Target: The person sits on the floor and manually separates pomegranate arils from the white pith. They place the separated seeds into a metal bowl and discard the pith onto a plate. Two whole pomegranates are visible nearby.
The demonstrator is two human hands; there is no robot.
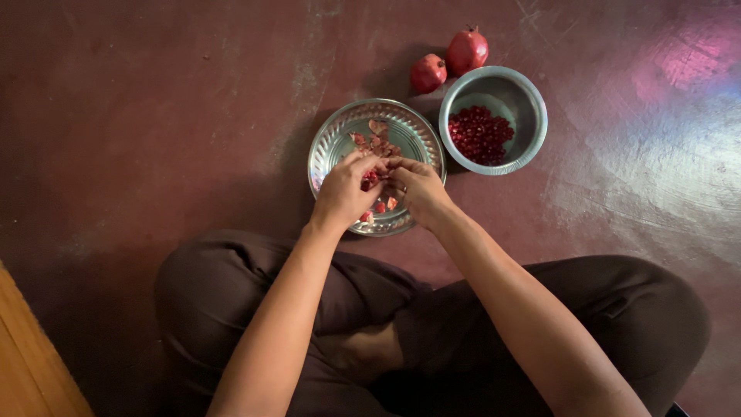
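Note:
My left hand (345, 193) and my right hand (417, 189) meet over a shiny steel plate (332, 143) on the floor. Together they grip a piece of pomegranate (371, 177), its red seeds showing between the fingers. Bits of peel (376, 139) lie on the far part of the plate, and a few red seeds (380, 208) lie under my hands. To the right a steel bowl (532, 100) holds a heap of loose red seeds (480, 134).
Two whole pomegranates (428, 72) (467, 51) sit on the dark red floor behind the plate and bowl. My crossed legs in dark trousers (224, 293) fill the near part of the view. A wooden edge (23, 363) runs at the lower left.

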